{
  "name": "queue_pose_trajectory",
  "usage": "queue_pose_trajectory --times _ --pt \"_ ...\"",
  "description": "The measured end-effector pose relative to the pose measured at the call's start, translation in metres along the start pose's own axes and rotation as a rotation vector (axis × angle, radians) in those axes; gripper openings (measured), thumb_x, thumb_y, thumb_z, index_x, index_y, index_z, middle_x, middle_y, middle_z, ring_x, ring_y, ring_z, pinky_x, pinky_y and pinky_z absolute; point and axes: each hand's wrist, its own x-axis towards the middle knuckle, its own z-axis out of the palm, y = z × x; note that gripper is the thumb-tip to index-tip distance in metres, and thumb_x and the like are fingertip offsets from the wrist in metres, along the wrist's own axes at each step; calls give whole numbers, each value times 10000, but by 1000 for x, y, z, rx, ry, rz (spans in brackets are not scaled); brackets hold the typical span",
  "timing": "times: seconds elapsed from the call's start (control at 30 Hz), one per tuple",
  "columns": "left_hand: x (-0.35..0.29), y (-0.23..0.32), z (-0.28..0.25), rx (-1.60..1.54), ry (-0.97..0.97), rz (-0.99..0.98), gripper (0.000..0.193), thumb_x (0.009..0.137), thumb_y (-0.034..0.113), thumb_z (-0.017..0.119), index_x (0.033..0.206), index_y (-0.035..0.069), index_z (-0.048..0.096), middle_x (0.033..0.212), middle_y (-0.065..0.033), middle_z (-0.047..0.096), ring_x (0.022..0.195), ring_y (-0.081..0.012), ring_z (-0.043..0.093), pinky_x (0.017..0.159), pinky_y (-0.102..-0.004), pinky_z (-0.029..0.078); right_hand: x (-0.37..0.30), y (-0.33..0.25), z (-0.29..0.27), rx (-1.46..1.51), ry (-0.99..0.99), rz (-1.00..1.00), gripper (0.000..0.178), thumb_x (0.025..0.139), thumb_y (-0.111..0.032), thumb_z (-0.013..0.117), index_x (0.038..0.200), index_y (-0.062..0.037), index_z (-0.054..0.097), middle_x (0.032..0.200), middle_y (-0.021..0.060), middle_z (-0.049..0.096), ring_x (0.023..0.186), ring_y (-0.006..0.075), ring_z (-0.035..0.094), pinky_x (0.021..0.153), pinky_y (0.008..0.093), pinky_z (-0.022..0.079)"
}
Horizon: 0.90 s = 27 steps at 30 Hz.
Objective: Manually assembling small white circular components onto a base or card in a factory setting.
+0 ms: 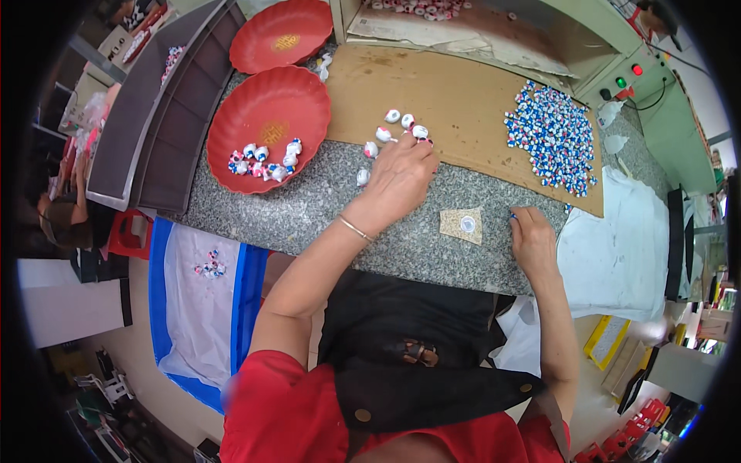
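Note:
On the speckled grey worktop, my left hand [403,176] reaches in among several small rounded white pieces [384,134] with dark and red marks. Its fingers are bent together at one of them, and the fingertips are partly hidden. My right hand [532,235] pinches a small blue piece [513,217], mostly covered by thumb and finger. Between the hands lies a small tan card or block [461,224] with a round pale disc on it. Beyond the right hand, a large heap of tiny blue, white and red pieces [549,139] covers the right end of a brown board [455,100].
At the left stands a red scalloped dish [224,116] with several white-and-blue pieces; another red dish [255,38] is behind it. Grey trays [166,116] flank them. A blue-rimmed bin [160,309] sits below left. A green metal cabinet [656,100] with lit buttons borders the right.

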Motion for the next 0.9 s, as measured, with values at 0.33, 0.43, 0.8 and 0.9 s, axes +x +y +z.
queue_pose_trajectory --times 0.33,0.43,0.8,0.9 --pt "7 -12 -6 57 -116 76 149 784 53 659 927 29 628 923 -93 569 922 -245 556 795 -362 458 21 -28 -20 146 -91 16 128 827 -6 653 953 -13 678 879 154 656 772 334 649 675 380 517" --pt "-7 5 -26 -787 -225 -347 244 838 24 663 1081 18 641 972 -55 534 913 -149 544 795 -284 472 22 -47 -22 327 -130 -2 135 825 -22 679 959 -6 683 864 140 669 750 272 663 662 343 511" --pt "-59 26 -15 -1159 -66 -463 372 826 -62 683 1184 34 652 1080 -15 529 882 -61 519 780 -191 492 29 -62 -24 273 -237 -23 142 819 -28 699 960 -16 685 853 124 668 742 255 660 653 339 509" --pt "-61 27 -15 -1061 -26 -454 379 815 -64 693 1178 37 658 1050 -16 543 858 -61 524 747 -187 499 31 -63 -22 207 -240 -123 137 815 -23 694 952 -21 684 857 129 665 750 296 658 656 362 513"
